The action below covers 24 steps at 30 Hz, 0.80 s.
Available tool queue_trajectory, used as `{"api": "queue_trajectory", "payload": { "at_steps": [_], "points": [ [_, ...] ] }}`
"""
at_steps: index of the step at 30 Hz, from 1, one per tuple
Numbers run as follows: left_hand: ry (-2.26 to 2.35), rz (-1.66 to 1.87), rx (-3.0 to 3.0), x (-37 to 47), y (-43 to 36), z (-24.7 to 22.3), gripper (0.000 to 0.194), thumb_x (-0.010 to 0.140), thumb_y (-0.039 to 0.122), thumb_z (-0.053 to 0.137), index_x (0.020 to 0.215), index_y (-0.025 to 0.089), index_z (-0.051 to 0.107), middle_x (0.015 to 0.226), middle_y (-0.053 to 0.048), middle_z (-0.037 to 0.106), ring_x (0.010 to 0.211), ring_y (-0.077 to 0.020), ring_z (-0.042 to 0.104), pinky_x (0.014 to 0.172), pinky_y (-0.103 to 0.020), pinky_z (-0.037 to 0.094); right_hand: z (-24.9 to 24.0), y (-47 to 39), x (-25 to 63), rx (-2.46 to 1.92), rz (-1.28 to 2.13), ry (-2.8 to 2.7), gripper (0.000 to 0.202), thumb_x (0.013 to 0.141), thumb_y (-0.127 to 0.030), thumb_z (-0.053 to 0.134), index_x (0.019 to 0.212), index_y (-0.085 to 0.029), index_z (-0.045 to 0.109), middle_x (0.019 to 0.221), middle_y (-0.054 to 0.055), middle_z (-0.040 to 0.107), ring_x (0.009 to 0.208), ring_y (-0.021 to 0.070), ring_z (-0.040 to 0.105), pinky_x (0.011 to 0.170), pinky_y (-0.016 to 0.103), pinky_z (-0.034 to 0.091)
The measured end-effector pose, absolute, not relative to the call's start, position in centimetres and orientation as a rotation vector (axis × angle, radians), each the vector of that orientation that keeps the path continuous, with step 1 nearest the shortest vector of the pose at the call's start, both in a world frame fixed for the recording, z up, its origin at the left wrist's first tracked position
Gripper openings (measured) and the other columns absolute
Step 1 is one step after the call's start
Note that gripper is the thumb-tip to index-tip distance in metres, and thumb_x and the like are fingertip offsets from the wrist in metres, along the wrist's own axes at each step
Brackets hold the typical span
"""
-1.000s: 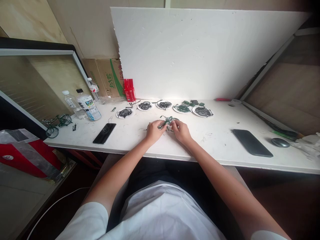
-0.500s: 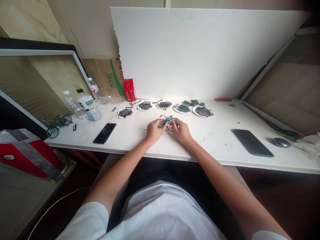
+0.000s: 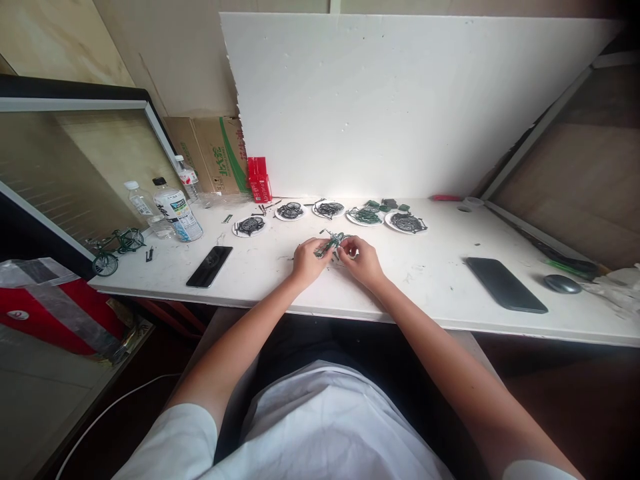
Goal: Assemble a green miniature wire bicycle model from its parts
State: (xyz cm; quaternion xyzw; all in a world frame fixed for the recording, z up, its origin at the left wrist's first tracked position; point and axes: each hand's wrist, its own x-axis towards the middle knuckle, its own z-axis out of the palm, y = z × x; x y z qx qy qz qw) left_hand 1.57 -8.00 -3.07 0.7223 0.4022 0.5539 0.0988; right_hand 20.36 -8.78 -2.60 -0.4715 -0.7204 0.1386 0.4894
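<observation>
Green model bicycle frame (image 3: 330, 244) frame centre, gripped by left hand (image 3: 307, 261) and right hand (image 3: 363, 261). White desk (image 3: 435, 273), foam board (image 3: 400, 100) behind; phone (image 3: 504, 285) right.

I am wearing a plain white short-sleeved cotton T-shirt (image 3: 325, 427), and it is filling the bottom of the view as a broad, softly creased front with no print or lettering showing. Its left sleeve (image 3: 173, 447) is ending above my elbow in a rounded hem, and its right sleeve (image 3: 537, 470) is only just showing at the lower edge. Below the sleeves my forearms are running bare, with no watch, band or bracelet showing on either wrist. My left hand (image 3: 306, 261) and my right hand (image 3: 364, 262) are going ungloved, and no rings are showing. Dark trousers (image 3: 320, 340) are covering my lap.
</observation>
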Motion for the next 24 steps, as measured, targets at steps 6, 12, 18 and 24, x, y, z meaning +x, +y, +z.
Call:
{"api": "queue_trajectory", "payload": {
  "at_steps": [6,12,18,24],
  "points": [
    [1.164,1.581,2.002,1.52,-7.46,-3.52,0.016,0.085,0.019,0.08,0.101,0.018,0.082,0.094,-0.007,0.083,0.079,-0.0184,0.075,0.074,-0.029,0.059,-2.64,-8.64,20.4,-1.131,0.33,-1.759,0.016,0.096,-0.037,0.063,0.099,-0.022,0.068,0.095,0.007,0.074,0.078,0.022,0.062,0.075,0.037,0.048],
    [1.118,1.577,1.955,1.53,-7.31,-3.75,0.017,0.086,0.022,0.08,0.102,0.017,0.082,0.092,-0.007,0.083,0.078,-0.018,0.075,0.071,-0.028,0.059,-2.57,-8.57,20.51,-1.188,0.366,-1.785,0.028,0.102,-0.047,0.059,0.095,-0.023,0.07,0.091,0.009,0.077,0.079,0.0248,0.067,0.075,0.037,0.049],
    [1.098,1.609,1.976,1.53,-7.55,-3.48,0.017,0.086,0.022,0.081,0.102,0.018,0.082,0.095,-0.008,0.083,0.081,-0.0185,0.077,0.076,-0.03,0.062,-2.15,-8.91,20.47,-1.23,0.376,-1.81,0.051,0.109,-0.057,0.043,0.081,-0.023,0.068,0.085,0.01,0.077,0.076,0.0244,0.067,0.076,0.037,0.049],
    [1.096,1.611,1.901,1.32,-7.34,-3.35,0.02,0.086,0.022,0.081,0.105,0.016,0.081,0.097,-0.009,0.083,0.082,-0.0192,0.078,0.075,-0.029,0.063,-1.93,-9.22,20.28,-1.151,0.385,-1.746,0.029,0.1,-0.047,0.063,0.106,-0.022,0.076,0.102,0.01,0.081,0.083,0.0243,0.07,0.077,0.038,0.053]
  ]
}}
